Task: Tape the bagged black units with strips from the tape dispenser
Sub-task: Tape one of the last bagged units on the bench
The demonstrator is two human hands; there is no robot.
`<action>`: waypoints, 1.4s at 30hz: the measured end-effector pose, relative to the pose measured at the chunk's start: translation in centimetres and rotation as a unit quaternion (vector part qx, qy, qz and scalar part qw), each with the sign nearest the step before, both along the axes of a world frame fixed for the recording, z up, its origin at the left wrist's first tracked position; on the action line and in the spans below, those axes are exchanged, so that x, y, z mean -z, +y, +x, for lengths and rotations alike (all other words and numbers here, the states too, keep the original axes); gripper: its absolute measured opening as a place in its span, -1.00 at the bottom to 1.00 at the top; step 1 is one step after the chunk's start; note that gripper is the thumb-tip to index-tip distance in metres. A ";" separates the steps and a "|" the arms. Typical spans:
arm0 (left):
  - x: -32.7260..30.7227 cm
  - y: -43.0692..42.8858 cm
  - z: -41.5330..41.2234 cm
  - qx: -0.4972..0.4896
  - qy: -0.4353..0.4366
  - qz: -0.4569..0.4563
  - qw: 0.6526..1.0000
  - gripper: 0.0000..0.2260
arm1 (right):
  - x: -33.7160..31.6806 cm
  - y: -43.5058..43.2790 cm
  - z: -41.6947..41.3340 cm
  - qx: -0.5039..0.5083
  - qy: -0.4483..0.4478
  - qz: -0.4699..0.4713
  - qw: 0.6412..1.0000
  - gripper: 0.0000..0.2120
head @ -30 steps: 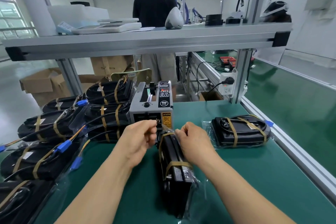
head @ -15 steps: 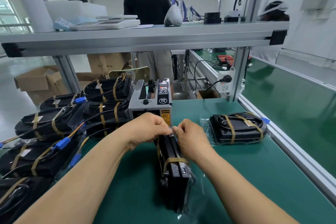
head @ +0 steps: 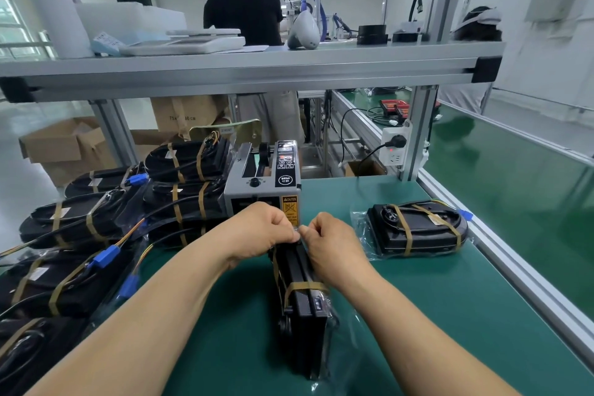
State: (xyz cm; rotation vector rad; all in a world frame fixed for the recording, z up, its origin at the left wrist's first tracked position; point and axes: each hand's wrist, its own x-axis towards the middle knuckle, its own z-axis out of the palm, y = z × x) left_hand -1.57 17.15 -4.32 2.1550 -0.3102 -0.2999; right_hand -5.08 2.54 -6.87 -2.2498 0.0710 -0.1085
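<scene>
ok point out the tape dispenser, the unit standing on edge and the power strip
tape dispenser (head: 262, 183): head view, grey top face.
unit on edge (head: 303, 315): head view, black upper edge.
power strip (head: 393, 156): head view, white face below the plug.

Green-topped desk (head: 418, 315), aluminium rail along its right edge. On it I log: tape dispenser (head: 262, 183) at rear centre; bagged black unit (head: 302, 309) standing on edge just before it; flat taped unit (head: 418, 231) to the right; pile of taped units (head: 80, 235) along the left.
</scene>
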 end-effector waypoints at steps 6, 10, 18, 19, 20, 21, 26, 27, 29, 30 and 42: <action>0.4 0.3 -0.1 -0.007 -0.024 0.011 1.000 -0.73 | 0.2 0.3 0.2 -0.002 0.000 0.000 1.000 -0.75; 0.6 0.2 -0.5 -0.053 -0.046 0.017 0.997 -0.82 | 0.2 0.3 0.2 0.000 0.001 -0.003 1.000 -0.75; 2.6 -1.3 -1.0 -0.152 -0.026 -0.090 0.984 -0.81 | 0.1 -0.2 0.4 0.009 0.004 -0.009 1.000 -0.74; 2.7 -1.4 -1.0 -0.154 -0.027 -0.096 0.983 -0.81 | 0.1 -0.3 0.4 0.010 0.004 -0.010 1.000 -0.74; 2.8 -1.5 -1.0 -0.151 -0.023 -0.100 0.983 -0.81 | 0.2 -0.3 0.4 0.010 0.004 -0.008 1.000 -0.75; 2.9 -1.5 -1.1 -0.146 -0.014 -0.101 0.984 -0.82 | 0.3 -0.4 0.5 0.012 0.003 -0.005 1.000 -0.75; 2.9 -1.2 -2.1 -0.139 0.055 -0.166 0.975 -0.84 | 1.0 -0.5 0.7 0.014 -0.003 0.015 1.000 -0.73; 2.9 -1.2 -2.3 -0.149 0.062 -0.184 0.970 -0.84 | 1.1 -0.4 0.7 0.014 -0.003 0.020 1.000 -0.73; 2.9 -1.4 -2.8 -0.169 0.069 -0.211 0.960 -0.84 | 1.2 -0.4 0.7 0.013 -0.006 0.026 1.000 -0.74; 2.9 -1.6 -2.9 -0.178 0.070 -0.220 0.957 -0.84 | 1.2 -0.4 0.7 0.013 -0.008 0.026 1.000 -0.74; 1.9 -2.4 -5.6 -0.241 0.068 -0.242 0.937 -0.68 | -0.2 0.6 -1.4 0.019 0.020 -0.017 0.999 -0.35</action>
